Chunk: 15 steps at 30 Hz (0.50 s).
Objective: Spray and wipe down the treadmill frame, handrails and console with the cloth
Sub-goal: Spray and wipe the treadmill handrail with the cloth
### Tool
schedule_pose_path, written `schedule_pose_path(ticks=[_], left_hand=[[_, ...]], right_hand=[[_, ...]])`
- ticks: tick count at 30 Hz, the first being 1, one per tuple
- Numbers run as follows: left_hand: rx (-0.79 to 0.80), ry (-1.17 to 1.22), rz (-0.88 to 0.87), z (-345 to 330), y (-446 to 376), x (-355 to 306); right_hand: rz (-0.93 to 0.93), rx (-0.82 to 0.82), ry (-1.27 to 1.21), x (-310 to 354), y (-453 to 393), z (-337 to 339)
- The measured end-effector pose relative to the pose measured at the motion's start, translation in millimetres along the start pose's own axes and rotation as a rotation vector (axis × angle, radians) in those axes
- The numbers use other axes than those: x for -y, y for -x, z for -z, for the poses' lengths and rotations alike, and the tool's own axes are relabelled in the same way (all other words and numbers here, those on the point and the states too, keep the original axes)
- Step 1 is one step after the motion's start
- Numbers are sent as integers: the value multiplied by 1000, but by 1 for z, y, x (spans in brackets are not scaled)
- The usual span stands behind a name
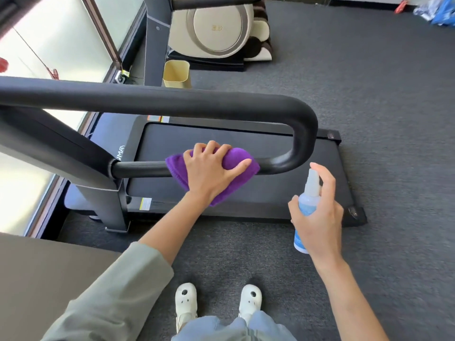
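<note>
two hands are at work, well apart. our left hand (211, 168) presses the purple cloth (234, 166) around the lower handrail (142, 169), fingers over the top and thumb along the near side, so the cloth is wrapped on the bar. our right hand (317, 217) grips the spray bottle (309, 198) upright, index finger hooked over the nozzle, which seems to aim left toward the rail's bend (301, 146).

we stand on the carpet beside the treadmill; its deck (246, 141) lies beyond the rail. the lower rail's long axis runs left to right in front of us, from the upright post (98, 188) on the left to the u-bend on the right, where it turns back into the thick upper rail (147, 99). we judge the wipe has to slide along that axis. the bare stretch toward the post lies left of the cloth; the bend sits between the two hands, nearer the bottle. the console is not in view.
</note>
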State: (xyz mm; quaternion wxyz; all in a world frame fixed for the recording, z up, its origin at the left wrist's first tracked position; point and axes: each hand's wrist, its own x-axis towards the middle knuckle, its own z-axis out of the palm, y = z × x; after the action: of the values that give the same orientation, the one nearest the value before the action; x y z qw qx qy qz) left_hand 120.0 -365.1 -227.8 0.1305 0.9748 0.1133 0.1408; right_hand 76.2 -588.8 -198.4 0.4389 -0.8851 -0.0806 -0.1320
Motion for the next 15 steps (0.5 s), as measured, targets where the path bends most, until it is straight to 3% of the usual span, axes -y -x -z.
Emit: schedule_pose_path(ticks=[6, 11, 15], left_hand=[[98, 20, -217, -12, -9, -52], [88, -24, -343, -3, -11, -6], [-102, -46, -304, 3, 8, 54]], right_hand=[[35, -17, 35, 4, 1, -1], [35, 2, 38, 15, -5, -1], [9, -4, 31, 20, -7, 1]])
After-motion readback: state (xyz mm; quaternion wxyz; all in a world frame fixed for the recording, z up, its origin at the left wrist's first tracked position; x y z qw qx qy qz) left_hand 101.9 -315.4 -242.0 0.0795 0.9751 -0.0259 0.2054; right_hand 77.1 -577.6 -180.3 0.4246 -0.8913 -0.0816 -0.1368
